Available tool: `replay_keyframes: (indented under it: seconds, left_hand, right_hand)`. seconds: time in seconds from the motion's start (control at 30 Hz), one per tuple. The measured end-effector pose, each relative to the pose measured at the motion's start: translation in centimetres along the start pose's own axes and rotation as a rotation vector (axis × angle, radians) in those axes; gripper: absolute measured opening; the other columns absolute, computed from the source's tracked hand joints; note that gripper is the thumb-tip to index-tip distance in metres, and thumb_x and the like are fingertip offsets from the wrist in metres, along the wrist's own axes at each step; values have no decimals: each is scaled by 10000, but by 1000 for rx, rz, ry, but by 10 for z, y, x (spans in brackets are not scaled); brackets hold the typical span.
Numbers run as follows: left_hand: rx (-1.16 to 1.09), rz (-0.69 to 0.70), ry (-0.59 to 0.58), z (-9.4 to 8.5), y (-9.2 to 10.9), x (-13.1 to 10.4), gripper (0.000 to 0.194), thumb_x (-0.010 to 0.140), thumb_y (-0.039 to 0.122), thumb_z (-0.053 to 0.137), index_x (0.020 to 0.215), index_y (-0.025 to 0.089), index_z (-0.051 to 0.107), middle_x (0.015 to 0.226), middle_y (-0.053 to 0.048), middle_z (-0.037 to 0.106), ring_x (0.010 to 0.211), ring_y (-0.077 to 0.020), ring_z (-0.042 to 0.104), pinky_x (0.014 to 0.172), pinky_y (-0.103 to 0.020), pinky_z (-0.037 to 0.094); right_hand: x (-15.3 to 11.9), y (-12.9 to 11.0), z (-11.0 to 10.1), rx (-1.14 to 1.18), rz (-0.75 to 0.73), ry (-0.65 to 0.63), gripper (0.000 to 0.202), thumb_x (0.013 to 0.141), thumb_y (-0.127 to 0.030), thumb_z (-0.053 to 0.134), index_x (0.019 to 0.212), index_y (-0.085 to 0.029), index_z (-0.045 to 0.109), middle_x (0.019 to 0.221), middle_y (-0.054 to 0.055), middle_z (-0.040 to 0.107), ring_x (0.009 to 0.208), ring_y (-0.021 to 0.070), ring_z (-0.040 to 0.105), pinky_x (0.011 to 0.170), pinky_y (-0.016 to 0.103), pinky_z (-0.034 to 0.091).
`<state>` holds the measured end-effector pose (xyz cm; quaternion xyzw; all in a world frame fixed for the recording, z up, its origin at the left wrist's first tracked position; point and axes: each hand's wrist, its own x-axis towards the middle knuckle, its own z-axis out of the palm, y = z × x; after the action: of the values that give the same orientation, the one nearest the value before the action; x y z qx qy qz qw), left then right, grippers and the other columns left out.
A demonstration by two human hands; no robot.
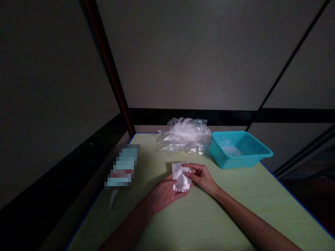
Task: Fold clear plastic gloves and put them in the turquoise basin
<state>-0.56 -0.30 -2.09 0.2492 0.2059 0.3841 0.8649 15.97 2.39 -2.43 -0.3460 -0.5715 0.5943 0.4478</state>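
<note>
Both of my hands are on a small, shiny, see-through plastic packet (180,183) above the middle of the table. My left hand (163,193) is palm up beneath it, with the thumb resting on its left edge. From the right, my right hand (203,177) pinches the packet's upper right part between thumb and fingers. The packet is roughly square and crinkled; what is inside, if anything, I cannot make out.
A pile of clear plastic bags (184,136) lies at the table's back edge. Right of it stands a turquoise basin (232,162) with something whitish at its bottom. A blurred-out light green item (123,165) is at the left edge. The pale green table (199,223) stands against walls.
</note>
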Motion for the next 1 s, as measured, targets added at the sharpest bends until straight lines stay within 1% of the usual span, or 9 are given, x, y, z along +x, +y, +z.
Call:
replay_keyframes:
  seconds: [0.2,0.43,0.5,0.6,0.7,0.77,0.83,0.93,1.0]
  left_hand:
    - [24,-35,-28,2,1,-1,297,738,51,477,1007,141,566,956,-101,653,988,-249,571,926,-419,294]
    - [30,-52,-31,1,1,0,268,742,88,513,998,154,561,999,-114,641,1024,-256,551,957,-425,235]
    - [32,-51,-69,-1,2,0,275,750,101,509,1013,165,555,1033,-117,629,1037,-253,543,961,-427,219]
    - [41,-52,-123,-4,4,0,315,772,139,497,1083,186,516,1126,-128,582,1076,-244,516,974,-420,188]
    - [30,-52,-118,-2,5,5,360,786,192,493,1145,193,470,1186,-130,540,1103,-251,492,975,-417,185]
    - [19,-51,-98,5,7,11,376,782,208,501,1155,184,460,1195,-131,532,1109,-254,485,973,-408,196]
    - [25,-38,-76,17,8,20,374,770,197,517,1141,171,472,1190,-135,533,1106,-251,486,969,-394,211]
    - [96,6,-27,40,10,39,347,747,151,546,1091,160,509,1152,-137,555,1075,-251,506,944,-384,253]
    - [169,41,35,57,10,55,307,727,133,575,1031,159,539,1078,-128,595,1018,-246,541,907,-373,298]
  right_hand:
    - [-1,-8,1,-36,4,76,427,640,-373,678,988,-135,611,468,-55,499,383,49,352,390,185,287]
    - [3,-18,-4,-89,-1,70,409,650,-355,666,994,-144,600,530,-31,541,418,73,412,419,206,345]
    - [6,-28,-9,-139,-36,40,394,668,-331,657,1007,-137,599,541,-32,537,437,70,412,434,202,342]
    - [13,-50,-22,-229,-110,0,373,695,-304,642,1031,-147,601,499,-55,476,424,53,356,413,184,286]
    - [20,-74,-38,-291,-199,23,364,698,-298,641,1032,-158,608,494,-59,449,426,53,335,405,184,268]
    - [24,-89,-48,-331,-247,55,361,694,-296,642,1025,-154,612,509,-54,457,430,54,339,397,185,270]
    - [27,-100,-59,-378,-270,69,361,700,-293,635,1031,-151,607,520,-49,468,431,54,346,391,184,275]
    - [28,-112,-77,-431,-274,74,367,711,-293,621,1045,-143,596,552,-34,508,435,56,373,392,185,295]
    - [28,-118,-90,-463,-288,98,363,712,-287,619,1042,-138,596,622,-8,559,461,62,415,409,189,328]
